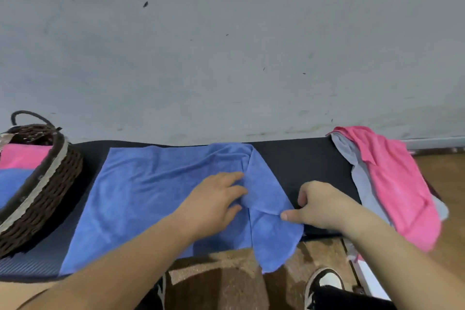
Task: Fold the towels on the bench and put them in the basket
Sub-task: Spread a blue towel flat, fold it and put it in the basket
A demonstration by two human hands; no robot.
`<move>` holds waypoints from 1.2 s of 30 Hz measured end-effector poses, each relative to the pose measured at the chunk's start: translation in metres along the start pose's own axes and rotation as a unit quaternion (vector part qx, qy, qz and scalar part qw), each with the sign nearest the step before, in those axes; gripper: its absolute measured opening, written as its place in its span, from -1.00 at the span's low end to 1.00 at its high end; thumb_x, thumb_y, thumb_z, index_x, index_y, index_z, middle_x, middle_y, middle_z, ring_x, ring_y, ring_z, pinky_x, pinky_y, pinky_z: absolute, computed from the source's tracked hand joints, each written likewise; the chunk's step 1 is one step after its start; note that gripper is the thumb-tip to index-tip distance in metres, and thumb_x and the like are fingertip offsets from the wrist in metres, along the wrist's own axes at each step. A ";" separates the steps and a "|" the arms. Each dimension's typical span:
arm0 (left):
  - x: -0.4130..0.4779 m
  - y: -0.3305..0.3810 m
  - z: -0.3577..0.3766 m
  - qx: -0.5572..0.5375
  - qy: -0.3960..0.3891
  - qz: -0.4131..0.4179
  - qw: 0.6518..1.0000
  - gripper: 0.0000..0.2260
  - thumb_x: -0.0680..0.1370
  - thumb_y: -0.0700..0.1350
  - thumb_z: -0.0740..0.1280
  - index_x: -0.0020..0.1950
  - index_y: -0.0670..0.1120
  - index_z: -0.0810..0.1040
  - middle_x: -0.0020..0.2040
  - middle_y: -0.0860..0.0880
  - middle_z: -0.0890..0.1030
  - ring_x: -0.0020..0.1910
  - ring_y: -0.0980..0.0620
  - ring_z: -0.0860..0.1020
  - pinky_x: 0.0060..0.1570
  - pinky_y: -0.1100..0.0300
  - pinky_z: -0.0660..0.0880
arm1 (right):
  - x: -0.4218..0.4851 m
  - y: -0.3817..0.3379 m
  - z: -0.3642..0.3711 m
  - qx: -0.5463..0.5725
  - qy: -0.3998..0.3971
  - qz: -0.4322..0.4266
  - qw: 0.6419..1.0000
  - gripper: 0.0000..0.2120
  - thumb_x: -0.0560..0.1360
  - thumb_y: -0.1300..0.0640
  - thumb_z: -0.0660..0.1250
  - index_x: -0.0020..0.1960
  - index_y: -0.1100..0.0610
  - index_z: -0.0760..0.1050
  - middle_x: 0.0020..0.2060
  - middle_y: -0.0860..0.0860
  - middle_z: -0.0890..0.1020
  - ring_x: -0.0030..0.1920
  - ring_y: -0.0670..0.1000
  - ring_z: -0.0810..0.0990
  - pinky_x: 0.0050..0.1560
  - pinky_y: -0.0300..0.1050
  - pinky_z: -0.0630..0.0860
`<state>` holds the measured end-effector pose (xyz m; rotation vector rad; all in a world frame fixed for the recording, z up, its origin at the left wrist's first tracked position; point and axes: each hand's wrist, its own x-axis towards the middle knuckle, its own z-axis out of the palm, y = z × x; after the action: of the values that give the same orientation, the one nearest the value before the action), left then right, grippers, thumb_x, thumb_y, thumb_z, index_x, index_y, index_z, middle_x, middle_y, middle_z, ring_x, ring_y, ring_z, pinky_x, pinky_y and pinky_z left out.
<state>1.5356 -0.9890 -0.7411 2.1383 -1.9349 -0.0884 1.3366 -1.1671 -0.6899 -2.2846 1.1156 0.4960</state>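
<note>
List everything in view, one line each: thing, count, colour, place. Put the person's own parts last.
bench: 1, black, along the wall
basket: 1, dark brown wicker, bench's left end
pink towel in basket: 1, pink, far side
blue towel in basket: 1, blue, near side
spread towel: 1, blue, bench's middle, right part folded over
loose pink towel: 1, pink, bench's right end, on top
grey towel: 1, grey, under it
wall: 1, grey, behind
floor: brown, right and below
shoe: 1 plainly seen, black and white, floor
left hand: 1, presses the spread towel
right hand: 1, holds its right edge
</note>
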 end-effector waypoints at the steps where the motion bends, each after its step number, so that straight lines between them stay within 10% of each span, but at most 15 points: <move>1: 0.010 0.008 0.005 0.010 -0.016 0.006 1.000 -0.75 0.53 0.00 0.34 0.18 0.01 0.62 0.33 -0.01 0.55 0.21 -0.09 0.56 0.11 -0.03 0.56 | -0.001 0.007 0.004 0.017 -0.013 -0.003 1.000 -0.51 0.23 -0.32 0.53 -0.13 0.05 0.54 -0.19 -0.03 0.64 -0.19 0.00 0.63 -0.20 -0.07 0.53; 11: 0.057 0.023 -0.019 0.132 -0.061 0.001 0.989 -0.83 0.57 -0.14 0.25 0.04 0.10 0.57 -0.15 0.11 0.63 -0.20 0.03 0.60 -0.37 0.08 0.45 | -0.001 0.036 0.026 0.082 0.137 -0.110 0.981 -0.81 0.57 -0.06 0.30 -0.12 0.03 0.43 -0.26 -0.05 0.59 -0.19 0.07 0.58 -0.20 0.01 0.52; 16: 0.125 0.037 -0.040 0.081 -0.007 -0.047 0.996 -0.76 0.57 -0.19 0.24 0.18 0.01 0.56 0.05 0.04 0.63 -0.03 -0.10 0.61 -0.11 -0.02 0.56 | 0.000 0.041 0.009 0.276 0.221 -0.132 0.926 -0.89 0.60 0.16 0.20 0.00 -0.02 0.46 -0.21 -0.05 0.62 -0.21 0.03 0.57 -0.17 0.04 0.53; 22: 0.204 0.064 -0.019 -0.041 0.051 -0.067 0.996 -0.71 0.65 -0.19 0.20 0.33 -0.03 0.55 0.29 -0.04 0.55 0.21 -0.10 0.55 0.20 0.01 0.48 | 0.022 0.073 -0.007 0.287 0.346 -0.094 0.888 -0.55 0.61 0.19 0.23 0.49 -0.02 0.39 0.29 0.05 0.56 0.27 0.06 0.53 0.28 0.03 0.48; 25: 0.201 0.080 0.002 -0.099 -0.036 -0.108 0.989 -0.49 0.63 -0.19 0.25 0.57 0.03 0.27 0.63 -0.02 0.13 0.47 -0.06 0.37 0.36 0.03 0.40 | 0.028 0.089 -0.007 0.251 0.318 -0.054 0.913 -0.48 0.62 0.20 0.25 0.56 0.07 0.28 0.42 0.11 0.41 0.41 0.12 0.41 0.36 0.00 0.40; 29: 0.173 0.090 0.039 0.009 -0.101 -0.076 0.992 -0.51 0.61 0.07 0.25 0.53 0.04 0.30 0.62 -0.07 0.16 0.53 -0.14 0.29 0.40 -0.06 0.36 | 0.031 0.100 0.000 0.164 0.222 -0.053 0.960 -0.65 0.60 0.13 0.24 0.38 0.06 0.48 0.26 0.09 0.49 0.30 0.15 0.49 0.27 0.04 0.46; 36: 0.162 0.096 0.076 0.051 -0.210 -0.101 0.971 -0.35 0.64 0.32 -0.09 0.63 0.14 -0.28 0.63 -0.03 -0.34 0.58 -0.16 -0.38 0.53 -0.27 -0.27 | 0.030 0.107 0.007 0.031 0.089 -0.047 0.994 -0.63 0.62 -0.13 0.20 0.34 0.02 0.45 0.28 0.10 0.41 0.37 0.20 0.36 0.38 0.04 0.35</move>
<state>1.4443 -1.1676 -0.7721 2.5449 -1.9568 -0.5318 1.2672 -1.2356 -0.7443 -2.3493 1.0851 0.2199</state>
